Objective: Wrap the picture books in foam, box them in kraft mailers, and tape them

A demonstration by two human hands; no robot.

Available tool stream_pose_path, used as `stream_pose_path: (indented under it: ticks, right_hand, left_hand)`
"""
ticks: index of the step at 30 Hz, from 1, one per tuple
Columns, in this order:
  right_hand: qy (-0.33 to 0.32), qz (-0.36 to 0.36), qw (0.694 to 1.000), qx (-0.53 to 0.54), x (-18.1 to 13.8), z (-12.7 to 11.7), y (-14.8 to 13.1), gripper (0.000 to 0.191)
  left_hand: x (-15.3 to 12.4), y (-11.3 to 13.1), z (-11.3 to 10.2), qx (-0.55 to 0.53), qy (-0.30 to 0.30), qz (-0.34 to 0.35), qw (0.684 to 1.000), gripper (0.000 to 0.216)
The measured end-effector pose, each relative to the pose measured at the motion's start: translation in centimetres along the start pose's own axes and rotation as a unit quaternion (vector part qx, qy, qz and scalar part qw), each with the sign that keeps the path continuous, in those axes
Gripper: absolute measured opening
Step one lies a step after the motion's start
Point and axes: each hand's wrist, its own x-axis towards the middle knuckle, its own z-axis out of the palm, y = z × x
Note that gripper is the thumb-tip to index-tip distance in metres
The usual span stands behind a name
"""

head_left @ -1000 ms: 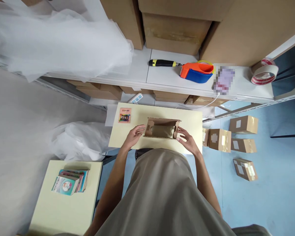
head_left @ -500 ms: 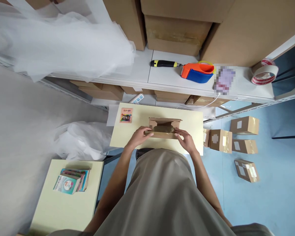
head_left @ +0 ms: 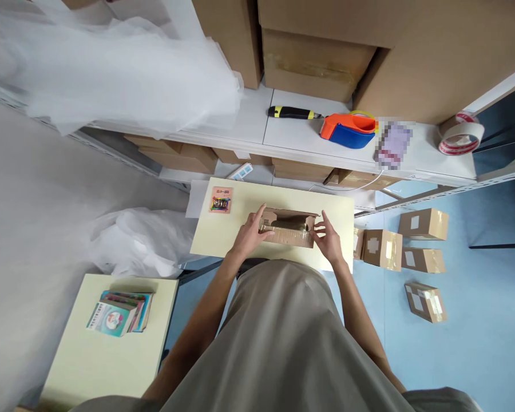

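A small brown cardboard box (head_left: 289,230) lies on a pale yellow table (head_left: 240,229) in front of me, a strip of tape along its top. My left hand (head_left: 249,234) grips its left end, thumb up against the flap. Fingers of my right hand (head_left: 327,240) curl round the right end of the box. A small colourful card (head_left: 221,199) lies on the table's far left corner.
A white shelf (head_left: 283,134) behind holds a yellow-black knife (head_left: 292,113), an orange-blue tape dispenser (head_left: 347,129), a tape roll (head_left: 459,136) and large cartons. Sealed small boxes (head_left: 403,252) lie on the blue floor at right. A book stack (head_left: 118,312) rests on a second table at left, plastic wrap (head_left: 141,243) beside it.
The box was open with both hands at its sides; its flaps have been folded in and both hands now hold its ends. The view shifted slightly.
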Motion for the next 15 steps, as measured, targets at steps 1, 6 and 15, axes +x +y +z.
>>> stream_pose_path:
  ticks: [1,6,15]
  right_hand:
    - [-0.006,-0.005,1.0,0.001,0.1,-0.1,-0.1,0.078]
    - [-0.013,-0.018,0.999,-0.037,-0.1,-0.3,-0.5,0.049]
    - [0.018,0.001,1.0,-0.006,-1.3,1.1,0.6,0.052]
  left_hand:
    - [0.0,0.1,-0.2,0.0,0.003,0.003,1.0,0.093]
    - [-0.4,-0.3,0.1,-0.01,0.025,0.001,1.0,0.063]
    - [-1.6,-0.5,1.1,-0.004,0.056,0.008,0.998,0.039]
